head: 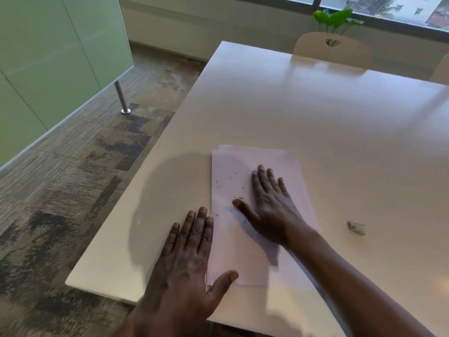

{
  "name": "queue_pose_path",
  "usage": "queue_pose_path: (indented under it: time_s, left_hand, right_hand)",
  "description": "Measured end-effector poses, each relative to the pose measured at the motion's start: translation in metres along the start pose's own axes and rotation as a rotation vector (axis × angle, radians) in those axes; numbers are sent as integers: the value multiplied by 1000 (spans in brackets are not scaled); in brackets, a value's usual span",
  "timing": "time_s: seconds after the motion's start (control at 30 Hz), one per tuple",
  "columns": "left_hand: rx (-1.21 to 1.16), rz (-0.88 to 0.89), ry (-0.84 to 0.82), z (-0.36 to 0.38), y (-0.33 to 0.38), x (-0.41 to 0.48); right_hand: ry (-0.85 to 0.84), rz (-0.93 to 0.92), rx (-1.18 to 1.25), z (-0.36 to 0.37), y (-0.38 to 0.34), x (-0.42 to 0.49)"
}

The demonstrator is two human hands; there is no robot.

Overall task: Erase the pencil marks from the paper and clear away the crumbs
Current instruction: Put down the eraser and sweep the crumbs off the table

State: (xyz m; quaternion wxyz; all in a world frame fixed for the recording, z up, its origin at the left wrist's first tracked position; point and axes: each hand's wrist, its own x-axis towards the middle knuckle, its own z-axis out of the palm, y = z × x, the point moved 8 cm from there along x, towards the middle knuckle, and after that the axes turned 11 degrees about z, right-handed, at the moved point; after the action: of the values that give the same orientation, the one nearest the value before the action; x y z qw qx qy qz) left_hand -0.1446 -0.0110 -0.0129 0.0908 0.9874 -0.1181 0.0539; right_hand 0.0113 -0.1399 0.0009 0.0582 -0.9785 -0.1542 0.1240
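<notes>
Paper (233, 244) partly under right hand (269, 205)

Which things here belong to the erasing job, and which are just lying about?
Job: paper; crumbs on it; eraser on the table; left hand flat at the paper's edge; right hand flat on the paper.
Lying about: chair; plant; green partition.

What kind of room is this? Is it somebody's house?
Probably not a house. It looks like an office meeting room: a long white table, a perforated-back chair at its far side, a frosted glass partition and carpet tiles.
</notes>
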Motion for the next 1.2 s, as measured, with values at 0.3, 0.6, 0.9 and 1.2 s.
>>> queue_pose_path:
  time_s: [0.3,0.6,0.9,1.2]
  left_hand:
    - [-1,9,18,2,-2,-2]
    - [-35,11,48,3,-1,-2]
    - [-10,5,43,2,-1,-3]
    - [-10,11,36,3,-1,-2]
  right_hand:
    - [46,-52,65,-22,2,24]
    - [-80,-475,-14,3,-62,-17]
    - [-13,131,-75,4,25,-86]
    - [-60,133,39,26,-14,-103]
